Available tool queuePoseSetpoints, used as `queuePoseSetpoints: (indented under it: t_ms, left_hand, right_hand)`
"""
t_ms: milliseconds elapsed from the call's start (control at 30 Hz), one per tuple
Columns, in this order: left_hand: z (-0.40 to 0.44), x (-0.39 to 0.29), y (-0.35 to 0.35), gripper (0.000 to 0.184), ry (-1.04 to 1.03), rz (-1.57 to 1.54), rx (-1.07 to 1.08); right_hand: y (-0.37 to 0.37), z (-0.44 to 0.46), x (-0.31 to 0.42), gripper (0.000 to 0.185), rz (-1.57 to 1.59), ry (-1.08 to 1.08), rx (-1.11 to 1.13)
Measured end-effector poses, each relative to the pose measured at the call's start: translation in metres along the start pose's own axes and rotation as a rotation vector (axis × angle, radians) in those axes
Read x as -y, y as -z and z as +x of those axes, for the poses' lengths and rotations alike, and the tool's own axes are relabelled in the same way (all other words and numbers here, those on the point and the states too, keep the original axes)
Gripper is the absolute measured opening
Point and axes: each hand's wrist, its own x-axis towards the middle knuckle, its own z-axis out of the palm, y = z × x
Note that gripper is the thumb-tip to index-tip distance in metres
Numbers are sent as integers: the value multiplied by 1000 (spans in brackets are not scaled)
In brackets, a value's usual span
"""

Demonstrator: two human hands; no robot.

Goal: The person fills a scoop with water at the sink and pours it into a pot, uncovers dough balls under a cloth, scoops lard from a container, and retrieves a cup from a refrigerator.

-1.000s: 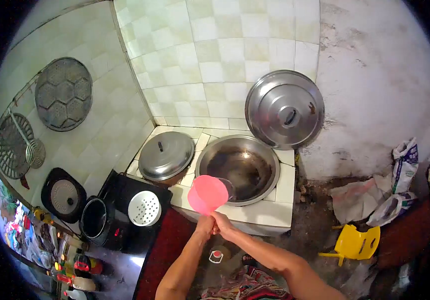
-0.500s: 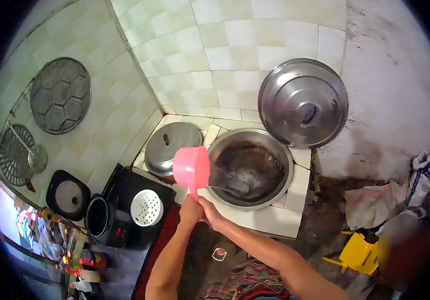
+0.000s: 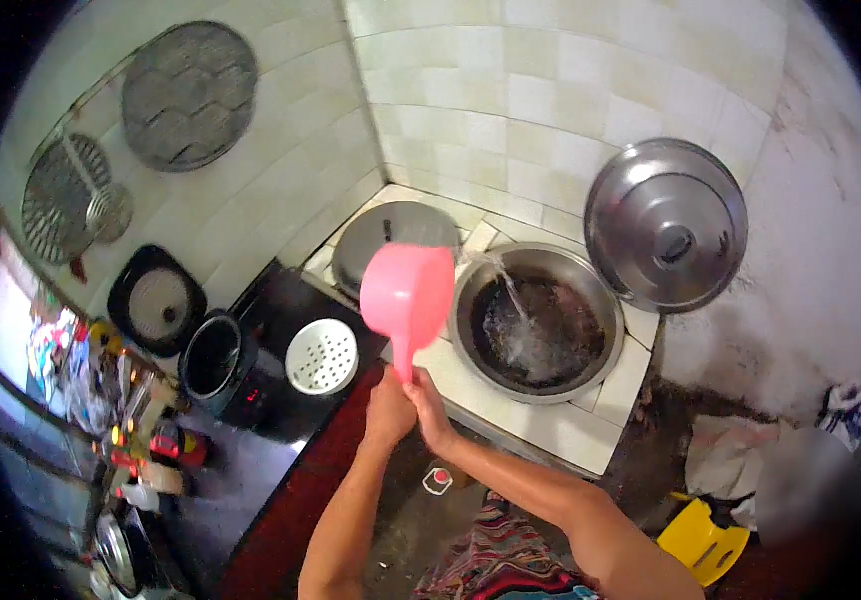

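Note:
A pink plastic water dipper (image 3: 405, 290) is tipped to the right in front of me. My left hand (image 3: 388, 412) is closed round the lower end of its handle. Pressed against it from the right, my right hand (image 3: 431, 408) also grips that handle. Water (image 3: 515, 300) spills from the dipper's rim and splashes into a large wok (image 3: 605, 365) set in the tiled stove. The wok's inside is dark and brownish. Behind the dipper, a metal lid (image 3: 390, 225) is partly hidden.
A big metal lid (image 3: 640, 220) leans on the wall right of the wok. To the left are a white strainer bowl (image 3: 322, 355) and an open rice cooker (image 3: 215, 365). A yellow plastic chair (image 3: 702, 540) stands at lower right.
My view has shifted, so the stove sits farther right in it. The dipper remains tilted in both hands; its water now arcs over higher from the rim into the wok.

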Motion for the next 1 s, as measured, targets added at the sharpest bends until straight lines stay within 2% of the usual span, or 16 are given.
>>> queuePoseSetpoints:
  t_ms: [67, 100, 133, 167, 233, 267, 300, 333, 367, 400, 500, 633, 733, 767, 867, 1000]
  left_hand:
    - [-35, 42, 3, 20, 89, -436, 102]
    - [-61, 73, 2, 20, 208, -593, 158]
    - [-94, 105, 2, 20, 328, -757, 199]
    - [-133, 124, 9, 21, 372, -806, 198]
    - [-221, 172, 16, 23, 428, -906, 162]
    - [-268, 197, 13, 25, 430, -952, 144]
    - [-317, 223, 12, 26, 505, -1003, 135]
    - [-363, 246, 10, 28, 570, -1057, 137]
    - [-403, 267, 12, 31, 627, -1118, 136]
    - [-441, 282, 15, 32, 669, -1170, 51]
    - [-568, 309, 5, 36, 854, -1290, -252]
    - [-699, 316, 22, 33, 859, -1282, -713]
    - [-766, 317, 29, 29, 1023, -1310, -999]
    - [-780, 328, 5, 21, 991, -1290, -1157]
    - [-816, 319, 23, 16, 1160, -1420, -1412]
    - [-862, 367, 48, 12, 1244, -1537, -1681]
  right_hand:
    - [-26, -40, -7, 42, -14, -84, 73]
    - [-43, -68, -11, 44, -51, -194, 109]
    - [-48, -93, -51, 46, -86, -230, 213]
    - [-63, -121, -56, 48, -78, -325, 299]
    - [-90, -175, -91, 56, -151, -383, 499]
    - [-109, -202, -89, 55, -200, -495, 642]
    - [-118, -236, -128, 50, -277, -660, 796]
    - [-144, -259, -116, 45, -320, -751, 985]
    - [-159, -296, -158, 45, -336, -656, 1032]
    - [-171, -339, -199, 45, -348, -568, 1089]
    - [-260, -422, -159, 48, -94, -1073, 1234]
    - [-349, -530, -167, 38, -169, -1078, 1697]
    - [-403, -595, -146, 32, -121, -1142, 1811]
    - [-406, -615, -156, 28, -230, -1041, 1906]
    - [-414, -682, -203, 31, -260, -1024, 1995]
    - [-458, -751, -247, 30, -402, -1150, 2032]
